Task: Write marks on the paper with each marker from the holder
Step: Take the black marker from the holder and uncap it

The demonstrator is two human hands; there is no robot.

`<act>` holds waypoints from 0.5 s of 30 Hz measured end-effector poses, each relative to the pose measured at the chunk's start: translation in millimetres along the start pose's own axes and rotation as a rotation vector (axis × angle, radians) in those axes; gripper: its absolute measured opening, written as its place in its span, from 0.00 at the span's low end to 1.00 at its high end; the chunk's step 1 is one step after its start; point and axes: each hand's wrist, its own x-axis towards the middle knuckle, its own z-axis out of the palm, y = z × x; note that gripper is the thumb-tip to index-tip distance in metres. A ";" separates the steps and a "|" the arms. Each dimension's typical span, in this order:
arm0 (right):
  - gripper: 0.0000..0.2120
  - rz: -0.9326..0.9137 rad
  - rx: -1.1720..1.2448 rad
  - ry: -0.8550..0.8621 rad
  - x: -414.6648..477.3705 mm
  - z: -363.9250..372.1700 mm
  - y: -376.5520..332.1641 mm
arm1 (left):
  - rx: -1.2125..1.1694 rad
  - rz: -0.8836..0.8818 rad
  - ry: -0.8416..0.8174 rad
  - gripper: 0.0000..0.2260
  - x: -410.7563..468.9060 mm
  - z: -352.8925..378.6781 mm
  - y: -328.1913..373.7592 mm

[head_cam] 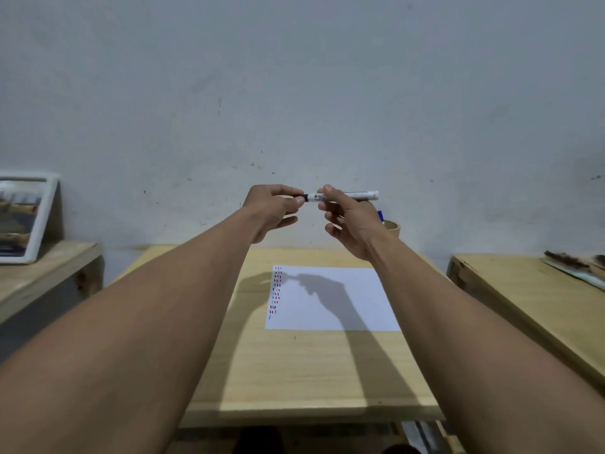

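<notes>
Two hands raised above paper (340,299): left hand (273,209) pinches marker (357,195) cap, right hand (348,224) grips barrel.

- Two bare hands raised over the table: left hand (273,208), right hand (348,221).
- One white marker (355,194), held level between both hands, black cap end at the left fingers.
- One blue marker (380,216), only partly seen behind the right hand.
- One holder (393,227), brown and round, mostly hidden.
- One sheet of paper (340,299).
- One column of short marks (276,291) down the paper's left edge, in black, red and blue; too small to count singly.
- Three wooden tables: middle table (294,371), left table (42,270), right table (523,290).
- One white-framed picture (24,217) leaning on the left table.
</notes>
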 end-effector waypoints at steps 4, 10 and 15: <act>0.08 -0.029 0.006 -0.015 -1.4 0.3 0.0 | 0.038 -0.004 -0.035 0.03 -2.0 -5.3 -6.6; 0.08 -0.019 0.099 -0.025 -2.7 -4.5 7.7 | 0.021 -0.033 -0.027 0.05 -6.3 -12.9 -11.3; 0.11 0.016 0.049 -0.022 -5.6 -10.8 20.5 | 0.265 -0.026 0.073 0.02 -8.4 -32.8 -42.2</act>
